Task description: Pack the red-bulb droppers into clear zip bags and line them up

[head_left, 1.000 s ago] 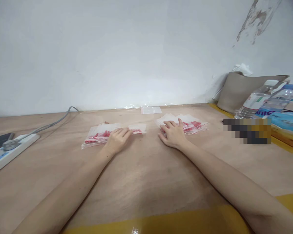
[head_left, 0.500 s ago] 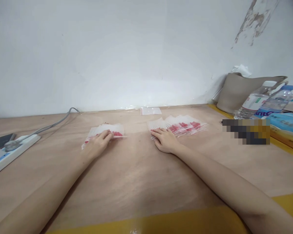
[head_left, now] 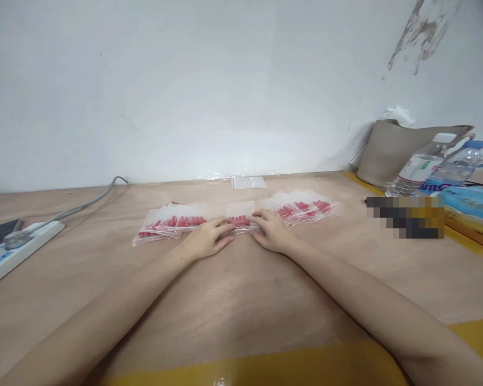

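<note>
A clear zip-lock bag (head_left: 240, 209) with small red pieces inside lies flat between my two hands. My left hand (head_left: 210, 237) rests at its left edge, fingers stretched out and touching it. At its right edge my right hand (head_left: 274, 231) lies with fingers spread, the fingertips on the bag. To the left, a fanned row of similar zip-lock bags (head_left: 161, 224) overlaps on the table. On the right, just beyond my right hand, another overlapping pile of bags (head_left: 306, 206) holds red pieces too.
One more flat bag (head_left: 249, 183) lies near the wall. A power strip (head_left: 28, 249) with a grey cable is at the left. On the right stand a grey-beige bin (head_left: 386, 153), water bottles (head_left: 416, 171) and a blue packet (head_left: 467, 202). A pixelated patch hides something beside them.
My left hand has moved right, off the left bags to the middle. A bag now lies between the hands, where bare table showed. My right hand has stayed nearly in place.
</note>
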The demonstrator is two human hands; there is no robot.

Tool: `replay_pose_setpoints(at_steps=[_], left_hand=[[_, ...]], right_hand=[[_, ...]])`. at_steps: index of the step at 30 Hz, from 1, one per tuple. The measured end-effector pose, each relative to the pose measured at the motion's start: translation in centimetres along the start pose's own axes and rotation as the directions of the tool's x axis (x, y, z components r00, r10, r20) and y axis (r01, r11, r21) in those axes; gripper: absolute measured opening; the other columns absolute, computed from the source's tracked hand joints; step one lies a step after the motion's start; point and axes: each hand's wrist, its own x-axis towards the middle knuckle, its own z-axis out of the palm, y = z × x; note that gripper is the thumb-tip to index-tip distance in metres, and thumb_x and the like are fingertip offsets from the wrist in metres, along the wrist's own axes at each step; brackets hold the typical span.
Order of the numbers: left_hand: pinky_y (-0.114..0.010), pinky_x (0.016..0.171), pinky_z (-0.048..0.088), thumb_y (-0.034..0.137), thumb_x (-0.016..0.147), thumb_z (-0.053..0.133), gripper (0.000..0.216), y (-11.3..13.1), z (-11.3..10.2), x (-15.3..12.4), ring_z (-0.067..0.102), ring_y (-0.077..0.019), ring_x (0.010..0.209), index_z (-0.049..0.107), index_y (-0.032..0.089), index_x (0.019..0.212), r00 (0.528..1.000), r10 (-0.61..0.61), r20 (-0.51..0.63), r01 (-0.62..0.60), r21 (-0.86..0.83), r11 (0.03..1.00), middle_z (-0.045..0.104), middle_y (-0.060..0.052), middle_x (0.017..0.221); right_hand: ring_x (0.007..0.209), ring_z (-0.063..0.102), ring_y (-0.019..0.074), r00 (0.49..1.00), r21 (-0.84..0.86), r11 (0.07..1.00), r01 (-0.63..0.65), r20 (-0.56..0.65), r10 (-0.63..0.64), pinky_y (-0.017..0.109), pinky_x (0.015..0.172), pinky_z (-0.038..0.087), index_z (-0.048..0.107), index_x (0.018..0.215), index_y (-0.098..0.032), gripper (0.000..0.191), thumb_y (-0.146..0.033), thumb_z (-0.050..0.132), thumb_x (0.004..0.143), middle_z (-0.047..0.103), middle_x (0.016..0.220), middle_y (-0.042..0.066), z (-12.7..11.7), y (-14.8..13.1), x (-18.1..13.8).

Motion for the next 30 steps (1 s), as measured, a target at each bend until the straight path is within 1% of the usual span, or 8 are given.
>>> replay_pose_setpoints(at_steps=[3, 6, 9, 12, 16, 20, 25, 30], left_hand=[[-0.031, 0.083, 0.049, 0.022, 0.088, 0.046, 0.022, -0.2, 1.4, 0.6, 0.059, -0.0176, 0.096, 0.063, 0.019, 0.102, 0.997, 0.017, -0.073, -0.023, -0.080, 0.997, 0.059, -0.008, 0.110], [-0.032, 0.086, 0.048, 0.022, 0.089, 0.047, 0.021, -0.4, 1.9, 0.6, 0.059, -0.0177, 0.097, 0.066, 0.018, 0.099, 0.995, 0.004, -0.097, -0.015, -0.117, 0.993, 0.061, -0.007, 0.109], [-0.033, 0.087, 0.048, 0.023, 0.088, 0.049, 0.020, -0.3, 2.0, 0.6, 0.059, -0.0179, 0.098, 0.065, 0.019, 0.099, 0.995, -0.007, -0.099, -0.006, -0.132, 0.991, 0.061, -0.007, 0.109], [-0.031, 0.084, 0.049, 0.024, 0.088, 0.051, 0.020, -0.2, 1.9, 0.5, 0.059, -0.0174, 0.096, 0.063, 0.019, 0.103, 0.993, -0.012, -0.113, -0.002, -0.128, 0.992, 0.062, -0.007, 0.105], [-0.029, 0.078, 0.050, 0.028, 0.086, 0.053, 0.022, 0.0, 1.9, 0.7, 0.061, -0.0169, 0.089, 0.060, 0.020, 0.105, 0.989, -0.009, -0.147, 0.008, -0.006, 1.000, 0.063, -0.005, 0.099], [-0.033, 0.082, 0.046, 0.034, 0.083, 0.058, 0.024, 0.5, 2.8, 1.7, 0.059, -0.0196, 0.091, 0.061, 0.018, 0.101, 0.980, 0.003, -0.199, 0.016, 0.098, 0.995, 0.064, -0.005, 0.095], [-0.032, 0.076, 0.044, 0.023, 0.086, 0.052, 0.014, 1.8, 4.6, 4.2, 0.060, -0.0191, 0.083, 0.062, 0.015, 0.089, 0.972, 0.047, -0.228, 0.001, 0.202, 0.979, 0.065, -0.006, 0.089], [-0.032, 0.069, 0.042, 0.014, 0.085, 0.046, 0.021, 2.0, 5.1, 5.3, 0.057, -0.0181, 0.068, 0.060, 0.014, 0.070, 0.967, 0.140, -0.212, -0.065, 0.326, 0.943, 0.062, -0.005, 0.069]], right_hand=[[0.090, 0.053, 0.0174, 0.995, -0.093, 0.991, 0.094, -0.025, -0.097, 0.033, 0.078, 0.032, 0.060, 0.106, -0.021, 0.028, -0.018, 0.051, 0.080, 0.060, 0.101, 0.006, -0.2, 1.4, -0.2], [0.079, 0.053, 0.0146, 0.983, -0.198, 0.966, 0.165, -0.043, -0.177, 0.033, 0.076, 0.028, 0.064, 0.096, -0.021, 0.022, -0.015, 0.049, 0.082, 0.064, 0.089, 0.004, -0.2, 2.0, -0.1], [0.070, 0.051, 0.0133, 0.977, -0.280, 0.942, 0.187, -0.045, -0.208, 0.033, 0.076, 0.026, 0.066, 0.079, -0.020, 0.022, -0.018, 0.045, 0.086, 0.064, 0.072, 0.002, -0.2, 1.9, 0.0], [0.067, 0.049, 0.0128, 0.976, -0.309, 0.932, 0.190, -0.048, -0.214, 0.032, 0.075, 0.025, 0.065, 0.072, -0.018, 0.025, -0.018, 0.044, 0.087, 0.062, 0.066, 0.002, -0.3, 1.9, -0.1], [0.070, 0.048, 0.0133, 0.971, -0.305, 0.932, 0.197, -0.071, -0.229, 0.032, 0.077, 0.025, 0.063, 0.073, -0.018, 0.023, -0.017, 0.044, 0.086, 0.062, 0.068, 0.002, -0.3, 1.8, -0.1], [0.071, 0.047, 0.0136, 0.967, -0.309, 0.930, 0.199, -0.091, -0.237, 0.034, 0.080, 0.023, 0.062, 0.071, -0.017, 0.022, -0.016, 0.044, 0.085, 0.062, 0.068, 0.002, -0.2, 1.7, 0.1], [0.069, 0.046, 0.0133, 0.968, -0.311, 0.932, 0.185, -0.107, -0.228, 0.035, 0.082, 0.023, 0.059, 0.069, -0.016, 0.023, -0.020, 0.043, 0.085, 0.061, 0.068, 0.002, 0.0, 1.7, 0.2], [0.068, 0.046, 0.0131, 0.968, -0.308, 0.934, 0.180, -0.115, -0.225, 0.036, 0.083, 0.022, 0.057, 0.068, -0.016, 0.023, -0.021, 0.043, 0.085, 0.060, 0.066, 0.002, 0.1, 1.6, 0.3]])
